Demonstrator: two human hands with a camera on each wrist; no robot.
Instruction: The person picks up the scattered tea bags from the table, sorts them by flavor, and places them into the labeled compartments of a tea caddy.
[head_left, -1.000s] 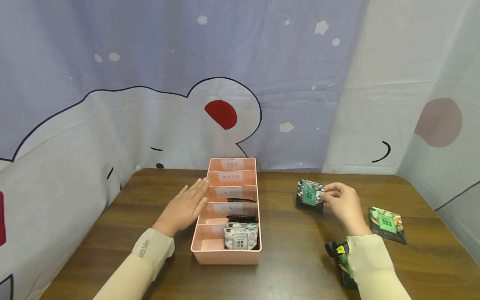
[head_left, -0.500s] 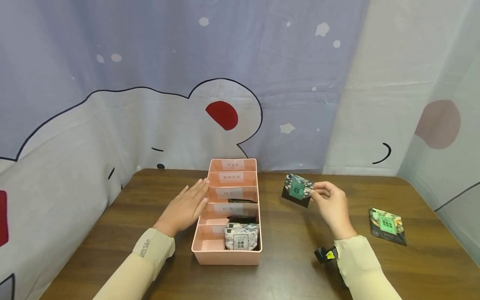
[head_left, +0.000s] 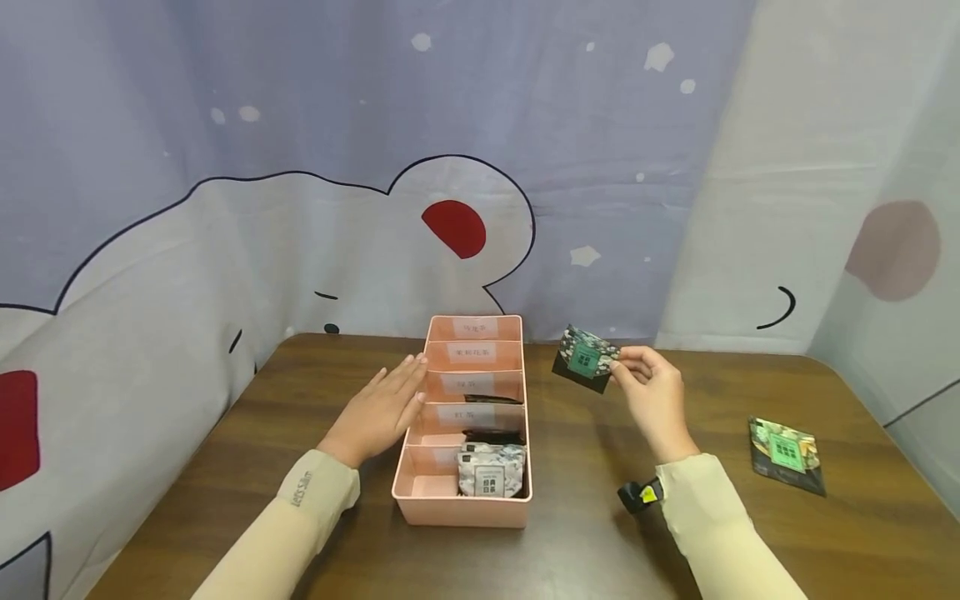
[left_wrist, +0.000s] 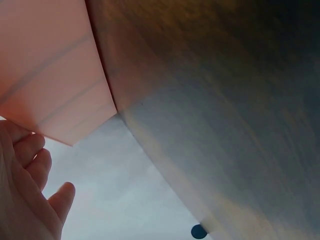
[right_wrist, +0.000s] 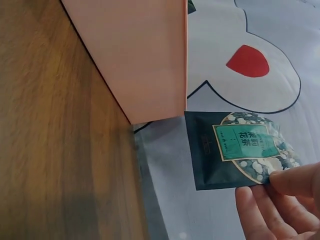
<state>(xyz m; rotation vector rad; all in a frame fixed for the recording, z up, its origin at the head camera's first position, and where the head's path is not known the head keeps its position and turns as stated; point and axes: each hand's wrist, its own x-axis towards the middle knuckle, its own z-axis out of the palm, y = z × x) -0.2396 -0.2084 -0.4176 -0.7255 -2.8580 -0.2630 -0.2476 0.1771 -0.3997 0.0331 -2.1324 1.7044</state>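
Between thumb and fingers, my right hand pinches a dark tea bag sachet with a green label and white-flower print by its edge. In the head view the sachet hangs tilted in the air, right of the pink divided box. My left hand lies with straight fingers along the box's left rim; in the left wrist view its fingertips are right at the pink wall. White-patterned sachets stand in the front compartment. Dark sachets show in the two behind it, and the two rear compartments show only paper labels.
Another sachet with a bright green label lies flat on the wooden table at the right. A black strap with a yellow tag is on the right wrist. A printed curtain hangs behind the table's far edge.
My right hand has carried the sachet left and upward, closer to the box, and the sachet has tilted. The left hand stays at the box's rim. The head view has shifted slightly.
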